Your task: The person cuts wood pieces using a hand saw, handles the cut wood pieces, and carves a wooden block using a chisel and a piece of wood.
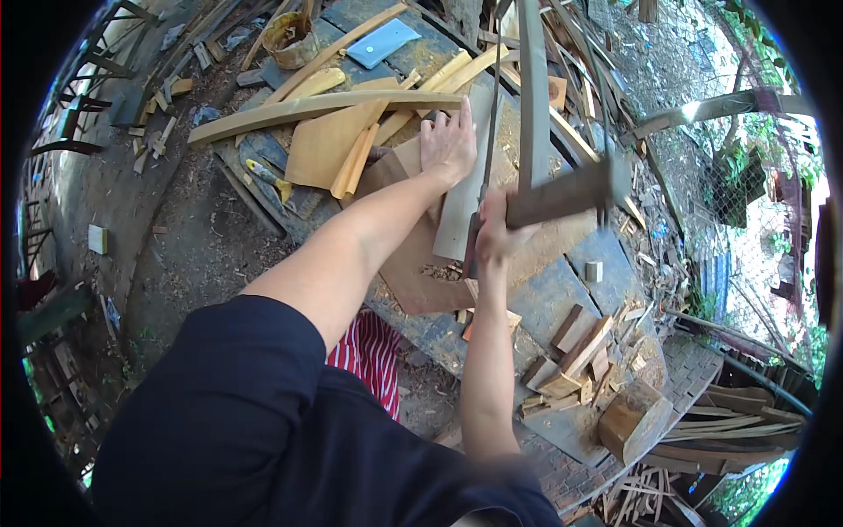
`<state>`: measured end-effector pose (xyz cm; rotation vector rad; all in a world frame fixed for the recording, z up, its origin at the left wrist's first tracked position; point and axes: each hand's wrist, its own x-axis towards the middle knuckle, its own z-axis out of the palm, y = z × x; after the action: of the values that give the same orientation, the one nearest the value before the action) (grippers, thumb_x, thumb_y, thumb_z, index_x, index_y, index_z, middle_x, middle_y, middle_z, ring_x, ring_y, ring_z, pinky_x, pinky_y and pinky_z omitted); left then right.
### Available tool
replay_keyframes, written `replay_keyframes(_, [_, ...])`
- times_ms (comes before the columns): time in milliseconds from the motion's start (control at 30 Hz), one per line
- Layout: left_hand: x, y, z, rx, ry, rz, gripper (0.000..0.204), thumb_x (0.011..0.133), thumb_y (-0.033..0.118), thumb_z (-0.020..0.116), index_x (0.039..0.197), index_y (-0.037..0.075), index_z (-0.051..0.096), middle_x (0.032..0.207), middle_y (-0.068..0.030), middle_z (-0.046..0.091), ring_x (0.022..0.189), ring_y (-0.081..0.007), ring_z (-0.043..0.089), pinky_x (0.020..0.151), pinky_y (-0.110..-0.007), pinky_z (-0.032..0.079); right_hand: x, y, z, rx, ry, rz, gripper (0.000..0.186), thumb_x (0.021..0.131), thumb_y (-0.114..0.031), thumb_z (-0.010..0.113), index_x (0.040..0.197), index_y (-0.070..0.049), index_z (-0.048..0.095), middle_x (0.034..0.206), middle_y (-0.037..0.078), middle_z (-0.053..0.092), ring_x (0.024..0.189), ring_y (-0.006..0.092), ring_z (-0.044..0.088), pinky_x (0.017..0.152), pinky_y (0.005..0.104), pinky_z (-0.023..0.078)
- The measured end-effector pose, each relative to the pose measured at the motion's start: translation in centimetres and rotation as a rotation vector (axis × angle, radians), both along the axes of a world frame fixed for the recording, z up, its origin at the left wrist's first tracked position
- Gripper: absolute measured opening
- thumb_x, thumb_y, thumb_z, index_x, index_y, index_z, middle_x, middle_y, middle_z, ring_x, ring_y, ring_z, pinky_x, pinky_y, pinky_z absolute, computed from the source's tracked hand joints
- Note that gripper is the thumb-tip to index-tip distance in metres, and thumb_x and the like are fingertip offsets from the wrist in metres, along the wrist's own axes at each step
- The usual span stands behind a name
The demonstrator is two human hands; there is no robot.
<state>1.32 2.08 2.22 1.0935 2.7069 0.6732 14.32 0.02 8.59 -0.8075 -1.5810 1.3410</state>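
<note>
Room and edges, left to right: surface (544, 303) edge well left of left hand (448, 149), littered ground past it. Crowded strip next: yellow-handled tool (268, 180), tan plank (325, 145) and grooved moulding (356, 162), all left of left hand. Long curved wooden strip (290, 111) from far left up to near left fingertips. Farther off, beyond left hand: rusty-coloured can (299, 54), light-blue flat slab (384, 42). Right of right hand (497, 227): bare bluish patch, open for moving, small pale block (594, 271) at its far side. Then offcuts (580, 356), closer to the body than right hand; chunky block (632, 420) farther right.

Hard to make out: dark bit under left fingers; contact between left fingertip and curved strip, unclear; depth of any cut, hidden. Frame saw (531, 97) cut off at top of view, its thick crosspiece blurred beside right hand.

Relative to hands: pale board (458, 215) under and right of left hand, brown sheet (426, 285) below it. Left fingers bent, one stretched forward; grip impossible to tell. Right hand clenched round lower end of saw, dark blade (492, 114) reaching away between hands, along pale board's right side.
</note>
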Motion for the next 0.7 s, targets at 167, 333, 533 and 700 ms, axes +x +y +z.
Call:
replay_keyframes(167, [-2.0, -1.6, -2.0, 0.05, 0.131, 0.106, 0.056, 0.095, 0.027, 0.04, 0.143, 0.002, 0.025, 0.119, -0.0103, 0.057, 0.106, -0.0254, 0.05, 0.088, -0.041, 0.033, 3.1, -5.0, -0.6, -0.009, -0.08, -0.05, 0.018, 0.083, -0.005, 0.06, 0.069, -0.007, 0.048, 0.06, -0.002, 0.047, 0.051, 0.0073, 0.045, 0.047, 0.0209, 0.035])
replay_keyframes(333, [-1.5, -2.1, -1.3, 0.024, 0.07, 0.043, 0.059, 0.093, 0.024, 0.044, 0.142, -0.002, 0.025, 0.116, -0.0094, 0.058, 0.098, -0.024, 0.052, 0.082, -0.04, 0.035, 7.4, -9.3, 6.6, -0.269, 0.177, 0.124, 0.016, 0.082, -0.005, 0.056, 0.072, -0.008, 0.044, 0.056, -0.001, 0.04, 0.049, 0.0072, 0.038, 0.048, 0.0231, 0.036])
replay_keyframes(533, [-0.4, 0.0, -0.3, 0.11, 0.109, 0.01, 0.055, 0.093, 0.024, 0.044, 0.141, 0.002, 0.029, 0.114, -0.0089, 0.059, 0.095, -0.0241, 0.053, 0.082, -0.04, 0.036, -2.1, 0.7, 1.6, -0.146, 0.148, 0.012, 0.022, 0.082, -0.007, 0.062, 0.065, -0.007, 0.048, 0.058, -0.003, 0.046, 0.048, 0.0059, 0.041, 0.045, 0.0215, 0.032])
replay_keyframes(700, [-2.1, -2.4, -2.6, 0.027, 0.044, 0.079, 0.055, 0.094, 0.027, 0.041, 0.142, 0.003, 0.028, 0.118, -0.0099, 0.056, 0.107, -0.0255, 0.049, 0.092, -0.045, 0.031, 1.7, -4.4, 2.4, -0.314, 0.011, 0.021, 0.015, 0.085, -0.009, 0.062, 0.073, -0.006, 0.054, 0.063, -0.003, 0.051, 0.057, 0.0072, 0.047, 0.052, 0.0208, 0.037])
